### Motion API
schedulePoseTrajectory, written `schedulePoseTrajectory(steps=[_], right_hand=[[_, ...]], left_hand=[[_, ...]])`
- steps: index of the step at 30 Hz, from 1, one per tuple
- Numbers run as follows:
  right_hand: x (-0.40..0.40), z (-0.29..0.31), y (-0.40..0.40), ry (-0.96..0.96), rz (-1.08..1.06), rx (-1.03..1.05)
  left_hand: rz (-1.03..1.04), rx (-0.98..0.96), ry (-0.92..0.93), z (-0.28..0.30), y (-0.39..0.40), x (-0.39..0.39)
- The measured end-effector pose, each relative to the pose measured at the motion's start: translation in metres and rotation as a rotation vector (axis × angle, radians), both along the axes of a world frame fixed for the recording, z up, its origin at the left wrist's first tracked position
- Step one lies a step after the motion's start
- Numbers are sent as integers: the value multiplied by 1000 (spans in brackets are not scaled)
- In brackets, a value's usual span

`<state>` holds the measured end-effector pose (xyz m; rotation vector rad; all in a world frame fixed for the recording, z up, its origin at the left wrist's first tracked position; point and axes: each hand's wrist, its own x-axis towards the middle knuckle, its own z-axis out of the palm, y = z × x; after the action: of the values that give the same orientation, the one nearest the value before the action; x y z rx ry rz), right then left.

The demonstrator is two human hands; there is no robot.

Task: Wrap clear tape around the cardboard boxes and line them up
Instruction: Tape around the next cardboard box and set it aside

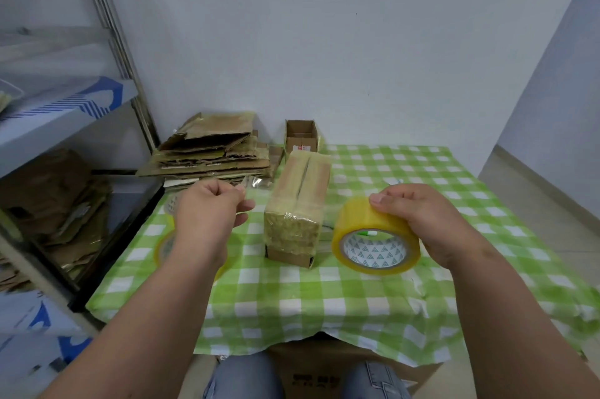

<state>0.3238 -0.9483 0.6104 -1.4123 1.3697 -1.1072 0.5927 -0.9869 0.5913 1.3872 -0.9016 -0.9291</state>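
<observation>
A long cardboard box [297,204], wrapped in clear tape, lies on the green checked tablecloth [324,294] in the middle. To its right my right hand [425,220] grips a yellowish roll of clear tape [373,236], lifted a little off the cloth. My left hand [211,213] hovers left of the box with its fingers curled, and seems to pinch a thin clear strip near its fingertips. Whether that strip is tape I cannot tell. A small open cardboard box [301,135] stands behind, by the wall.
A stack of flattened cardboard [211,152] lies at the table's back left. Two more tape rolls [167,239] sit on the cloth, partly hidden under my left arm. A metal shelf [65,113] with cardboard stands to the left. My knees show below the table's front edge.
</observation>
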Motion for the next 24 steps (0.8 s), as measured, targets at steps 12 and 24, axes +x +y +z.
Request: schedulePoseTrajectory(steps=[12, 24], right_hand=[[3, -8, -14, 138, -52, 100], [22, -9, -18, 386, -17, 176]], left_hand=[[58, 90, 45, -21, -8, -3], [-25, 201, -11, -43, -8, 0]])
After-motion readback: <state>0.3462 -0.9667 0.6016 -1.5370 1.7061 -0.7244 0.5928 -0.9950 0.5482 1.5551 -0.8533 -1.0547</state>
